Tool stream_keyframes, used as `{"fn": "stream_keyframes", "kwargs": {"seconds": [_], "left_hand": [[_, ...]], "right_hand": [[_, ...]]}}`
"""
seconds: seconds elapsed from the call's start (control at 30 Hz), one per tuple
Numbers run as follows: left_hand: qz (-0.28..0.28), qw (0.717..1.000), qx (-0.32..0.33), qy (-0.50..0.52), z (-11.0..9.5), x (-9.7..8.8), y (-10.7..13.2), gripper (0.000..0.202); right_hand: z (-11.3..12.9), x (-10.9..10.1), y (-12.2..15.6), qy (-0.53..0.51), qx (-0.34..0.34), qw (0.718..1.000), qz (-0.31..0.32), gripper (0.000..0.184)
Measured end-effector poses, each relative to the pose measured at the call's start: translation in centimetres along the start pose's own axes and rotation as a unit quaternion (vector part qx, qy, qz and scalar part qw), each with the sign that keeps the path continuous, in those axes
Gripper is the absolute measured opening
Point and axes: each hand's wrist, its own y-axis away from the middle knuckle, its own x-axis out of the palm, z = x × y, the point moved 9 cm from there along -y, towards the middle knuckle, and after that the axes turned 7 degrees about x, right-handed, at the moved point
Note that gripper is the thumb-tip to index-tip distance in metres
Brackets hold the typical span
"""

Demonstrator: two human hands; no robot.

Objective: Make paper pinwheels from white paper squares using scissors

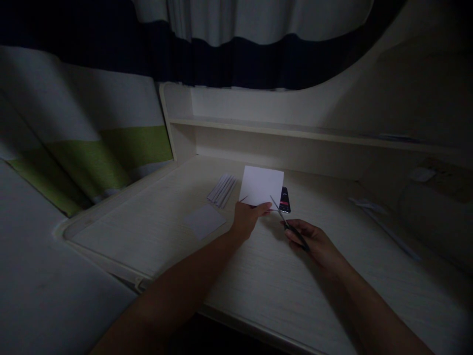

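My left hand (248,217) is closed on the lower edge of a white sheet of paper (262,185), its thumb lying along the near side. In my right hand (308,239) is a pair of scissors (291,231) with dark handles. The blades point up and left, their tips close to the paper's lower right corner. Whether they touch the paper I cannot tell. Partly behind the sheet lies a dark phone (284,201) with its screen lit. Left of my left hand a square of paper (205,221) rests flat on the desk.
Several folded paper strips (222,190) lie together on the desk (251,276), left of the sheet. A shelf (266,127) runs along the back. Long pale items (388,229) lie at the right. Striped curtains (133,148) hang left and behind.
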Motion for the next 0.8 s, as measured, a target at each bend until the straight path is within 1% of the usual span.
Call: {"fn": "stream_keyframes", "kwargs": {"seconds": [0.2, 0.53, 0.67, 0.8], "left_hand": [[0.01, 1.0, -0.002, 0.007, 0.19, 0.06, 0.03, 0.034], [0.004, 1.0, -0.008, 0.014, 0.16, 0.34, 0.15, 0.036], [0.01, 1.0, -0.005, 0.006, 0.16, 0.38, 0.13, 0.034], [0.015, 1.0, -0.003, 0.013, 0.11, 0.44, 0.16, 0.036]], "right_hand": [[0.16, -0.09, 0.06, 0.021, -0.001, 1.0, -0.009, 0.033], [0.49, 0.06, 0.27, 0.004, -0.017, 1.0, -0.019, 0.038], [0.39, -0.08, 0.22, 0.007, -0.008, 1.0, -0.015, 0.035], [0.34, -0.25, 0.21, 0.01, -0.001, 1.0, -0.016, 0.035]]}}
